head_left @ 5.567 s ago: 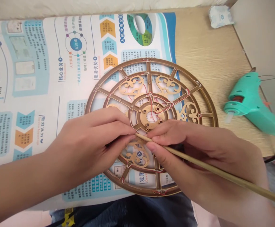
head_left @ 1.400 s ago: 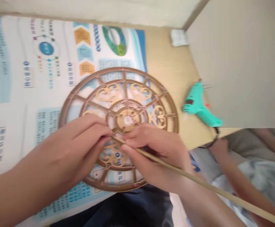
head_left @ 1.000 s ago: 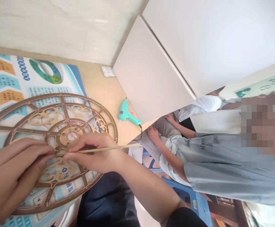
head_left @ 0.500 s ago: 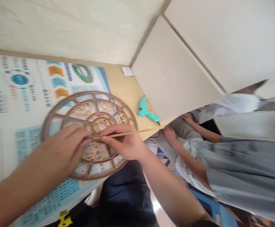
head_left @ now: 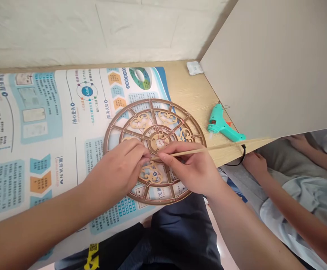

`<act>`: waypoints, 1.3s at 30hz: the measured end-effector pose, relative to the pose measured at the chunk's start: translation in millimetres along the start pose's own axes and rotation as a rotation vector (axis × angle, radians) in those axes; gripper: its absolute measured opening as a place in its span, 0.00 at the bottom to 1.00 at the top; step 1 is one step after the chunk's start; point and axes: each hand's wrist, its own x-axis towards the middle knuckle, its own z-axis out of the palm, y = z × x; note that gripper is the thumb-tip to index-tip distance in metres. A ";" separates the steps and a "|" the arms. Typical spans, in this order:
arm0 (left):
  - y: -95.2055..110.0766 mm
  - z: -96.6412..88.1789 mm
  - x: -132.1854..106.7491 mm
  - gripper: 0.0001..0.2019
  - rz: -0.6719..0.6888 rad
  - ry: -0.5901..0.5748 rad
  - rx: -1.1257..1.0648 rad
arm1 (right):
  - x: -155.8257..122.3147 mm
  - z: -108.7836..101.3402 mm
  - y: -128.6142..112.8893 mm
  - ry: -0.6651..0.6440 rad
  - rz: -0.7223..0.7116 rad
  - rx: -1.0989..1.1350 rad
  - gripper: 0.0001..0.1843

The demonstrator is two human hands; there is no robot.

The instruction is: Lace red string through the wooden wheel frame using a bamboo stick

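Observation:
A round brown wooden fretwork disc [head_left: 115,123] with gold scroll inlays and thin red wires lies flat on a printed poster [head_left: 39,123]. My left hand [head_left: 118,172] rests on the disc's lower left part, fingertips pinched together just below the hub. My right hand [head_left: 197,168] grips a long thin bamboo stick [head_left: 208,149] near its tip. The stick's tip meets my left fingertips at the disc, and its shaft runs off to the right.
A teal glue gun [head_left: 222,125] with a black cord lies on the wooden desk [head_left: 191,93] right of the disc. A beige partition panel [head_left: 272,63] bounds the desk's right side. A small white packet [head_left: 194,68] sits in the far corner. Another person [head_left: 298,187] sits beyond the partition.
The view swung right toward the seated person and has come back onto the desk. Both hands stayed on the disc with the stick tip at the same spot near the hub.

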 end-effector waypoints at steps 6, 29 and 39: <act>-0.3 -1.9 1.3 0.08 -0.015 -0.039 -0.007 | 1.5 2.3 -1.4 0.017 0.032 0.022 0.14; 1.8 -6.5 3.3 0.09 -0.020 -0.087 -0.036 | -0.2 2.3 7.9 0.018 -0.055 0.059 0.10; 3.0 -4.5 1.8 0.03 -0.057 -0.061 -0.063 | -0.1 1.1 12.0 0.031 -0.057 0.098 0.09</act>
